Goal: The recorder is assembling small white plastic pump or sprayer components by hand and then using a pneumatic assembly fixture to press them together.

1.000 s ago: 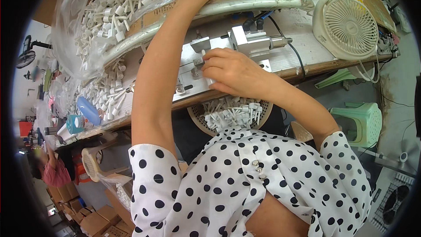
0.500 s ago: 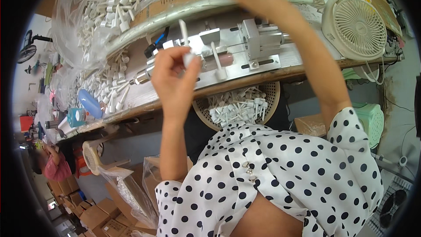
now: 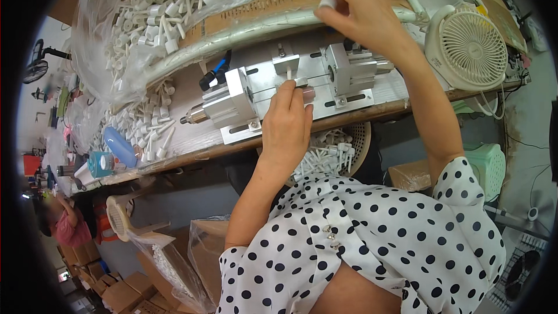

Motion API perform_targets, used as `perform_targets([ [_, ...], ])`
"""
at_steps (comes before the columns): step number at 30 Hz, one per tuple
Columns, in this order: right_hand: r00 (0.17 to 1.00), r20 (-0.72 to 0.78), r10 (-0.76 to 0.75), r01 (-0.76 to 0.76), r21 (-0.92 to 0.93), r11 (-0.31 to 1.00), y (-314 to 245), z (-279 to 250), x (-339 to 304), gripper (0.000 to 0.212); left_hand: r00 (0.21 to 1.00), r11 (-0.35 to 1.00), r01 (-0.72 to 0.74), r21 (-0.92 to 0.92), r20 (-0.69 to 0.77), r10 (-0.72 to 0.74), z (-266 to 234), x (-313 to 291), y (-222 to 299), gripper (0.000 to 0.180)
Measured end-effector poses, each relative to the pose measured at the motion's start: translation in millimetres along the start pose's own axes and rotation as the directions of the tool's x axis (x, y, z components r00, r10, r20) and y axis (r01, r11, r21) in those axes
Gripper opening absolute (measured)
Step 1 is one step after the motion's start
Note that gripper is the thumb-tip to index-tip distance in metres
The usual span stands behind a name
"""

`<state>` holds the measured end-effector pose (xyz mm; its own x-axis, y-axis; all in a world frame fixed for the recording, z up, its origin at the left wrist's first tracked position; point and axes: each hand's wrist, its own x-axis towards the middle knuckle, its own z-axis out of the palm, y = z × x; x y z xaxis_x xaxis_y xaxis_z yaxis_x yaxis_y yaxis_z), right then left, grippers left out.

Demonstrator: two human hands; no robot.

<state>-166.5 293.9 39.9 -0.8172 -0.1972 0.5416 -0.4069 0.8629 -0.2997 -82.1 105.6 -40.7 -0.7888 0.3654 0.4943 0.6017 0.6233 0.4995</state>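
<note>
A metal clamping fixture (image 3: 235,102) with two blocks lies on the bench in front of me. My left hand (image 3: 286,128) reaches over its middle, fingers close together. Just past those fingertips shows the thin stem of a white plastic part (image 3: 289,73); the rest of it is hidden by the hand. Beside the fingers lies a pinkish cylinder (image 3: 308,94). My right hand (image 3: 366,20) is raised beyond the fixture's right block, pinching a white plastic cap-like piece (image 3: 327,2) between thumb and fingers; whether it has a stem is hidden.
A plastic-lined cardboard box (image 3: 244,9) of loose white stemmed parts stands behind the fixture. More parts (image 3: 148,122) lie left on the bench. A white fan (image 3: 471,43) stands at right. Below the bench edge is a basket (image 3: 361,139) of parts. Far left, another person (image 3: 70,227).
My left hand has moved right, from holding a white stemmed part in the air to the fixture's middle. My right hand has come back a little from the box, a white piece now visible in it.
</note>
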Motion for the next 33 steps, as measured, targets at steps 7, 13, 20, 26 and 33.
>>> perform_targets([
  [7, 0.997, 0.054, 0.046, -0.066, 0.484, 0.872, -18, -17, -43, 0.022, 0.999, 0.999, -0.028, 0.041, 0.029, 0.027, 0, 4, 0, 0.028],
  [13, 0.985, -0.061, -0.163, 0.173, 0.432, 0.885, -21, -10, -57, 0.022, 1.000, 0.998, -0.020, 0.062, 0.006, 0.020, 1, 4, -2, 0.029],
  [20, 0.963, -0.056, -0.263, 0.260, 0.444, 0.858, -20, -4, -72, 0.022, 1.000, 0.999, -0.016, 0.034, -0.020, 0.017, 3, 2, -3, 0.029],
  [26, 0.878, 0.024, -0.478, 0.423, 0.430, 0.798, -33, 20, -77, 0.024, 0.984, 0.992, -0.017, -0.128, -0.180, -0.007, -3, -12, -9, 0.024],
  [33, 0.786, 0.118, -0.607, 0.575, 0.223, 0.788, -41, 50, -64, 0.019, 0.957, 0.993, 0.036, -0.110, -0.284, -0.066, -21, -68, -8, 0.024],
])
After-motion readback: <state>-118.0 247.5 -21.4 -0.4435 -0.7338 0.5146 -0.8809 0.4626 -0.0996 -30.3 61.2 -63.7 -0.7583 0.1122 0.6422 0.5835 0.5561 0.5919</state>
